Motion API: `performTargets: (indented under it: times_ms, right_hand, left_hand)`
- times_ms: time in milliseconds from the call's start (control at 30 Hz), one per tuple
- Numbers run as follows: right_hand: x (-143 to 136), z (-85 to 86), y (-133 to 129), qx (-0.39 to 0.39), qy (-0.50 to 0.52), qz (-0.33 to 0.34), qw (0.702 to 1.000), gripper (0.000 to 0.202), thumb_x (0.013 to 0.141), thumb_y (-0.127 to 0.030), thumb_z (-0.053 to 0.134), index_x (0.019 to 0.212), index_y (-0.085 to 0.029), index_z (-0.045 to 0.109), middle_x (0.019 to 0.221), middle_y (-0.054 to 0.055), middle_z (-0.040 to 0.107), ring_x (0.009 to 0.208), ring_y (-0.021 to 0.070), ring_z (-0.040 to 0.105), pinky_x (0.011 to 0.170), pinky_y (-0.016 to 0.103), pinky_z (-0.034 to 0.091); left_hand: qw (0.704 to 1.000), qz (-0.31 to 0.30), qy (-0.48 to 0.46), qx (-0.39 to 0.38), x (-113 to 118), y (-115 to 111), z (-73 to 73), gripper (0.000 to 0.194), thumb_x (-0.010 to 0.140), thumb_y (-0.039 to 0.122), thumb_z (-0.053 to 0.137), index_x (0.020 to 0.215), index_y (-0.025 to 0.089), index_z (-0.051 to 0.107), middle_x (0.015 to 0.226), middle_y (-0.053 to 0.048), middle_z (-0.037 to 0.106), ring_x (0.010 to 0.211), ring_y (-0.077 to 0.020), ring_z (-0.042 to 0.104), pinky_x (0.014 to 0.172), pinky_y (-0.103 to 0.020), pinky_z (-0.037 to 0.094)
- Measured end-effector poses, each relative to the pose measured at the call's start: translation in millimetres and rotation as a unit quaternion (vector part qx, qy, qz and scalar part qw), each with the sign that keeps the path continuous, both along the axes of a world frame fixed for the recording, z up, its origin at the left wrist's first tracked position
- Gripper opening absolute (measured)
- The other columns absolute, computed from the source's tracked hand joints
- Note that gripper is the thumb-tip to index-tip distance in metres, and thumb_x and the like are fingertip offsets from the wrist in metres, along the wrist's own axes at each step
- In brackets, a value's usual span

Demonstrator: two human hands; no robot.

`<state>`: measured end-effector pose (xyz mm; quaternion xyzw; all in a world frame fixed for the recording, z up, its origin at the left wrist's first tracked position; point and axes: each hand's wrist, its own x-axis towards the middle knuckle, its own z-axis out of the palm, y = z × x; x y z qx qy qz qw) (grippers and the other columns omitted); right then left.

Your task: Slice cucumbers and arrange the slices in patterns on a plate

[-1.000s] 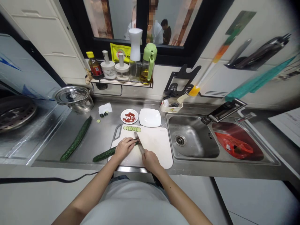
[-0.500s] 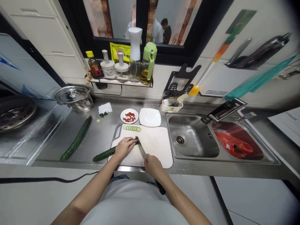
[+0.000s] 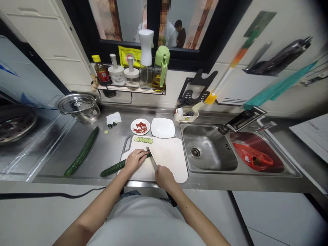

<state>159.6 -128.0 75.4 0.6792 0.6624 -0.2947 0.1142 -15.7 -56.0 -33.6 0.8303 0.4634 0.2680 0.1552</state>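
On the white cutting board (image 3: 169, 160), my left hand (image 3: 135, 160) presses down on a dark green cucumber (image 3: 112, 168), its fingers wrapped over the cut end. The cucumber's other end sticks out past the board's left side. My right hand (image 3: 164, 177) is closed round the handle of a kitchen knife (image 3: 153, 160). The blade lies at the cucumber's right end, close to my left fingertips; whether it has entered the flesh I cannot tell. A row of several overlapping cucumber slices (image 3: 143, 140) lies along the board's far edge.
Behind the board stand a plate of chopped red pieces (image 3: 140, 126) and a white square plate (image 3: 163, 127). A whole cucumber (image 3: 82, 152) and a lidded steel pot (image 3: 79, 106) are on the left. To the right is a double sink (image 3: 212, 150) with a red plastic bag (image 3: 253, 157).
My right hand and the knife have shifted slightly left and up, the handle's end rising a little. My left hand stays on the cucumber. The whole view has moved slightly.
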Motion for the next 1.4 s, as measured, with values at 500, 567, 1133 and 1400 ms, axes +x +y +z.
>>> performTargets:
  times_ms: [500,567,1133,1400]
  right_hand:
    - [4.7,-5.4,-9.1,-0.001,-0.004,0.002,1.0,0.031,0.091,-0.013,0.035,0.107,-0.01,0.062,0.103,0.017,0.067,0.096,0.0251,0.064,0.073,0.029,0.042]
    - [3.8,-6.0,-6.3,0.001,-0.003,0.005,1.0,0.032,0.091,-0.013,0.035,0.108,-0.01,0.061,0.103,0.018,0.067,0.096,0.0248,0.064,0.073,0.029,0.042]
    - [1.7,-7.0,-5.8,-0.011,-0.007,0.007,1.0,0.033,0.091,-0.012,0.034,0.109,-0.009,0.061,0.104,0.017,0.067,0.098,0.025,0.063,0.074,0.029,0.042]
    - [-2.0,-10.3,2.5,-0.004,-0.011,0.016,1.0,0.032,0.09,-0.013,0.036,0.109,-0.009,0.061,0.103,0.017,0.067,0.099,0.0254,0.063,0.076,0.03,0.045]
  left_hand:
    - [1.0,-0.003,-0.004,-0.014,0.5,0.8,1.2,0.026,0.092,0.032,0.05,0.109,0.027,0.068,0.104,-0.004,0.067,0.096,-0.0172,0.058,0.085,-0.031,0.048]
    - [1.0,-0.003,-0.006,-0.016,0.7,0.7,1.9,0.025,0.092,0.032,0.05,0.108,0.027,0.068,0.104,-0.004,0.067,0.096,-0.0171,0.059,0.085,-0.031,0.048]
    - [1.0,-0.004,-0.003,-0.027,-0.2,2.4,-0.5,0.026,0.092,0.032,0.05,0.109,0.028,0.068,0.104,-0.003,0.067,0.096,-0.0167,0.059,0.084,-0.03,0.047]
    - [1.0,0.0,0.0,-0.027,-0.2,1.8,1.2,0.026,0.092,0.034,0.049,0.108,0.027,0.068,0.105,-0.003,0.067,0.096,-0.0174,0.059,0.084,-0.03,0.047]
